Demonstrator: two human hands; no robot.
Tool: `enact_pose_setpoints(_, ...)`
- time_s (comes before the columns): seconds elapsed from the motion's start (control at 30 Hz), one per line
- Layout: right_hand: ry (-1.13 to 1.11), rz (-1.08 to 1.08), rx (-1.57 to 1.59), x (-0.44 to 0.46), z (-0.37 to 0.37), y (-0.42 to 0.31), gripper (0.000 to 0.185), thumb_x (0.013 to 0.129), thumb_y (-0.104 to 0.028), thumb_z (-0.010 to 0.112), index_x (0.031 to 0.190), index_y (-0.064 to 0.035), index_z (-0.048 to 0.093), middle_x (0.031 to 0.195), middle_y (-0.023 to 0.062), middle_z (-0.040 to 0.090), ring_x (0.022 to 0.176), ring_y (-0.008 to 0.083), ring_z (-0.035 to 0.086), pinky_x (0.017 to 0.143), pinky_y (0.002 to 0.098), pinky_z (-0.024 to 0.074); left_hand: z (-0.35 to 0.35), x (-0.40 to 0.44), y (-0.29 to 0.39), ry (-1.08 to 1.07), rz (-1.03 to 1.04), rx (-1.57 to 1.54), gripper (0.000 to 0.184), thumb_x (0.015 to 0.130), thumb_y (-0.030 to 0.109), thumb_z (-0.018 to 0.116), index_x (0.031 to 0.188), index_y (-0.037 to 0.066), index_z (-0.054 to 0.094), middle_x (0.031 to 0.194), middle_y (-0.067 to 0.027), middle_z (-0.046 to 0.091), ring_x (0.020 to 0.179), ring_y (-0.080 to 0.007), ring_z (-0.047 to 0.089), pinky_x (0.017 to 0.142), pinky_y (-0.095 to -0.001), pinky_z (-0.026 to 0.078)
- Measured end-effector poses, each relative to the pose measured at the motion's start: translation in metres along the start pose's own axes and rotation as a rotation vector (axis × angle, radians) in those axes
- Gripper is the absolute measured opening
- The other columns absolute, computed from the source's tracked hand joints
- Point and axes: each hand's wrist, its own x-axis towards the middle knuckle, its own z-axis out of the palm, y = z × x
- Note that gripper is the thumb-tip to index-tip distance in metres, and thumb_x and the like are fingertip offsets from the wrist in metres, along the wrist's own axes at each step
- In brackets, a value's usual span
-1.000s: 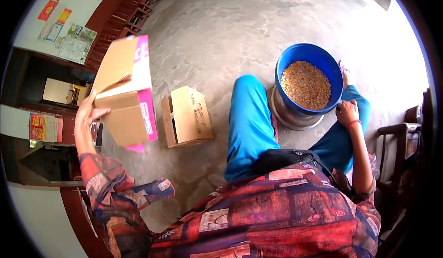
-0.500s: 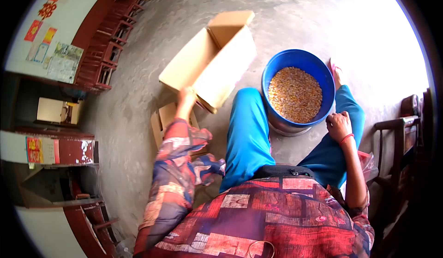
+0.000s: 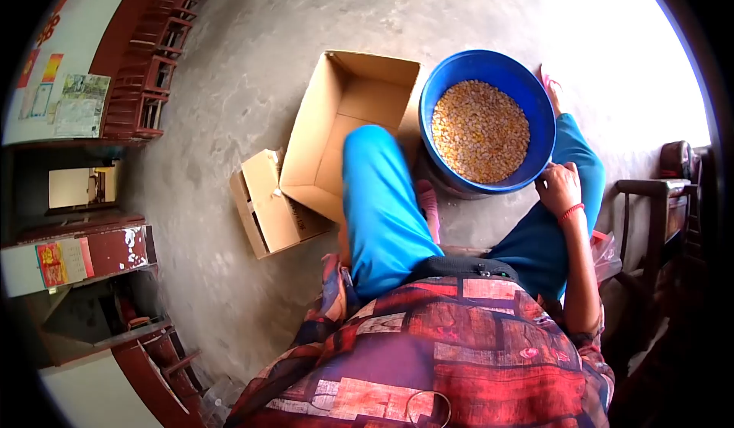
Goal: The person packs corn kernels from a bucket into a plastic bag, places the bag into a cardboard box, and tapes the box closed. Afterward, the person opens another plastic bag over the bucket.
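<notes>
A blue bucket [image 3: 489, 62] with corn kernels [image 3: 480, 131] inside stands between my legs. At its lower right rim is my right hand [image 3: 560, 187], fingers curled closed against the edge, its wrist wearing a red band. An open cardboard box [image 3: 313, 141] sits left of the bucket, touching or nearly touching it, with its inside facing up. My left knee covers part of that box. Only a strip of skin by the left sleeve marks my left hand [image 3: 344, 244]; the knee hides its fingers, low beside the box.
A second, smaller cardboard box [image 3: 279, 210] with flaps lies beside the large one on the concrete floor [image 3: 229, 122]. Wooden chairs [image 3: 157, 76] line the left wall. A wooden chair [image 3: 654, 198] and a clear plastic bag [image 3: 605, 256] are at right.
The large box has moved closer to the bucket and turned, so its inside shows more. My left hand has drawn back from its edge, down behind my knee. The view has shifted slightly.
</notes>
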Motion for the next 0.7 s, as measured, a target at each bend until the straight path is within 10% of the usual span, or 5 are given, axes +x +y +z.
enact_pose_setpoints(0.7, -0.039, 0.04, 0.002, -0.01, 0.006, -0.003, 0.012, 0.071, -0.013, 0.05, 0.062, -0.0078, 0.057, 0.069, 0.0094, 0.058, 0.07, 0.0245, 0.056, 0.07, 0.0359, 0.0337, -0.022, 0.027, 0.02, -0.096, 0.044, -0.521, 0.021, 0.085, 0.023, 0.046, 0.074, 0.009, 0.057, 0.068, -0.0016, 0.052, 0.061, -0.0169, 0.051, 0.055, -0.0252, 0.042)
